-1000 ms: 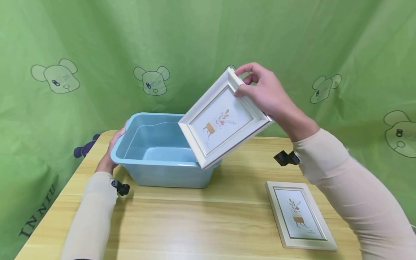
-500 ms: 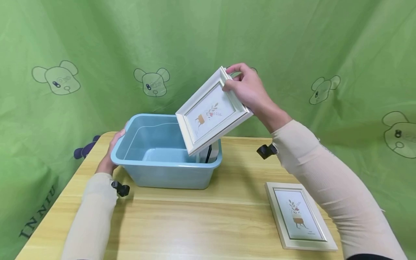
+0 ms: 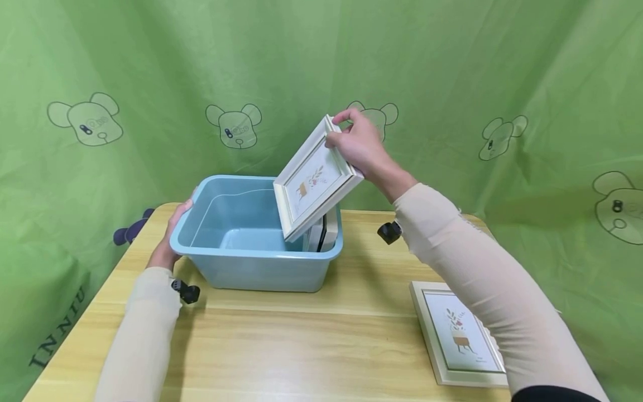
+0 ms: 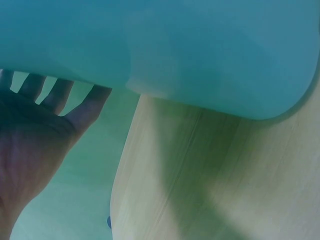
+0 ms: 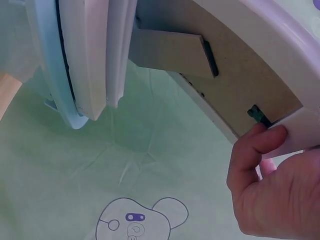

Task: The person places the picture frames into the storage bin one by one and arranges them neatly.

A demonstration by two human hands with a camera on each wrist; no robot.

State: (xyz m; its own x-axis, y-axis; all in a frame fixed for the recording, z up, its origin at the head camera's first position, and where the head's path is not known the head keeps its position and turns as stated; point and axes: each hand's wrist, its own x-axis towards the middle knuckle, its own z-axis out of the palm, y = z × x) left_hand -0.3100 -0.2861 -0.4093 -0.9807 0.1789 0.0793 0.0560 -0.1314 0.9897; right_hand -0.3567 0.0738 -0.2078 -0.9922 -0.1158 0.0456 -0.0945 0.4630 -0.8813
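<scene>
My right hand (image 3: 359, 142) pinches the upper corner edge of a cream picture frame (image 3: 311, 184) with a potted-plant print. The frame tilts over the right part of a light blue plastic basin (image 3: 251, 271), its lower end within the rim. In the right wrist view, my right hand (image 5: 275, 185) holds the frame by its edge, with the brown backing board (image 5: 235, 85) and stand leg (image 5: 172, 52) facing the camera. My left hand (image 3: 173, 231) rests against the basin's left side. The left wrist view shows that hand (image 4: 40, 125) with fingers extended, fingertips hidden by the basin.
More frames (image 3: 329, 226) stand on edge inside the basin's right end. Another cream picture frame (image 3: 459, 335) lies face up at the table's right, partly covered by my right forearm. A green curtain (image 3: 321, 56) hangs behind the wooden table (image 3: 301, 346).
My right hand has moved left, carrying the picture frame further over the basin and uncovering the frames at its right end. The left hand and basin have stayed in place.
</scene>
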